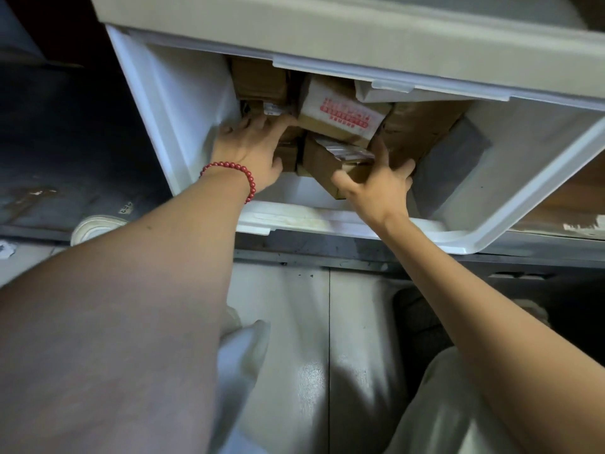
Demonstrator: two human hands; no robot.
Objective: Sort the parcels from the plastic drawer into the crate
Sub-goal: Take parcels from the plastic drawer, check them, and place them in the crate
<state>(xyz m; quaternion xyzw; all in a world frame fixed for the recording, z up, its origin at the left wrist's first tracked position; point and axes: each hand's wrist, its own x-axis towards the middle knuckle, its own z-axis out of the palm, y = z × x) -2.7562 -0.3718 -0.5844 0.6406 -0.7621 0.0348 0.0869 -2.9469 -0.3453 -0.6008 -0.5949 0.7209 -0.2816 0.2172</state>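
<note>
A white plastic drawer point(327, 221) is pulled out in front of me, holding several brown cardboard parcels. My left hand point(252, 149), with a red bead bracelet on its wrist, reaches in at the left and lies flat on a small brown parcel point(288, 154), fingers spread. My right hand point(376, 188) grips the near corner of a brown parcel with a white label point(330, 162). Behind it sits a parcel with red print point(343, 116), and a large brown parcel point(422, 126) lies to the right. No crate is in view.
The beige cabinet frame point(327, 31) overhangs the drawer from above. A grey parcel point(451, 165) leans against the drawer's right wall. Below are a pale tiled floor point(294, 306), my light trousers, and a roll of tape point(95, 227) at the left.
</note>
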